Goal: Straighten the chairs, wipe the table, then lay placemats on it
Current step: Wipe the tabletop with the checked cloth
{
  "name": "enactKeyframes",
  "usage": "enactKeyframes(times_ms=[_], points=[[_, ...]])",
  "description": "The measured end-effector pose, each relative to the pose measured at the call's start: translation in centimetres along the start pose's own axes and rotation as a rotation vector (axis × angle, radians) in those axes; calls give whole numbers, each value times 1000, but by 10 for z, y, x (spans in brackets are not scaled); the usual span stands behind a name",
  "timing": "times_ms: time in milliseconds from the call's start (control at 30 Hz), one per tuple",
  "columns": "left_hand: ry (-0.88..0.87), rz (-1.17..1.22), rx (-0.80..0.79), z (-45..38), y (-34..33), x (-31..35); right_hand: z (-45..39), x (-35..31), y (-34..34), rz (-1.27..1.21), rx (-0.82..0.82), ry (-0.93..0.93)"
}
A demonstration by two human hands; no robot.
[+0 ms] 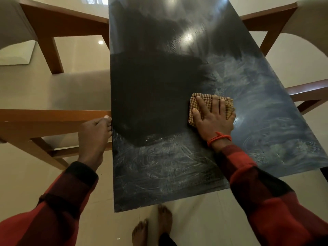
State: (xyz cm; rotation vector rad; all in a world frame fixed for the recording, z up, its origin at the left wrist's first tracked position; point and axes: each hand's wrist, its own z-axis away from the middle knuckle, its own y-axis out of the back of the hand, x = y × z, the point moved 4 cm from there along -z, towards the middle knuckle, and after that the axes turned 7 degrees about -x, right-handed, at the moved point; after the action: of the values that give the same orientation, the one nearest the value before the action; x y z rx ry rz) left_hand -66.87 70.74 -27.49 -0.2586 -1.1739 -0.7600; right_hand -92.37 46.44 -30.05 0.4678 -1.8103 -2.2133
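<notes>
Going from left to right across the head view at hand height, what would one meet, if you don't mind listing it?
Near left chair → left hand gripping the table edge → dark table → folded cloth → right hand pressing on it → right chair.

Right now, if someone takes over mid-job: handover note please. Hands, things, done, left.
Right hand: flat, fingers spread, pressing the folded cloth on the table, right of centre.
Left hand: grips the table's left edge, beside the near left chair.
Chairs: two on each side, pulled close to the table.
Done: wiping is under way; streaky smears cover the near end and right side.
Left: the dark middle and far end look unwiped; finish there. No placemats in view, so none are laid yet.
</notes>
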Motion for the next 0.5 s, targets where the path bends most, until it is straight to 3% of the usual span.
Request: enactKeyframes(times_ms=[167, 500], points=[[69, 100, 31, 2, 0, 0, 10, -33, -3, -40, -31, -2], [135, 127, -42, 7, 8, 4, 110, -196, -36, -63, -79, 463]])
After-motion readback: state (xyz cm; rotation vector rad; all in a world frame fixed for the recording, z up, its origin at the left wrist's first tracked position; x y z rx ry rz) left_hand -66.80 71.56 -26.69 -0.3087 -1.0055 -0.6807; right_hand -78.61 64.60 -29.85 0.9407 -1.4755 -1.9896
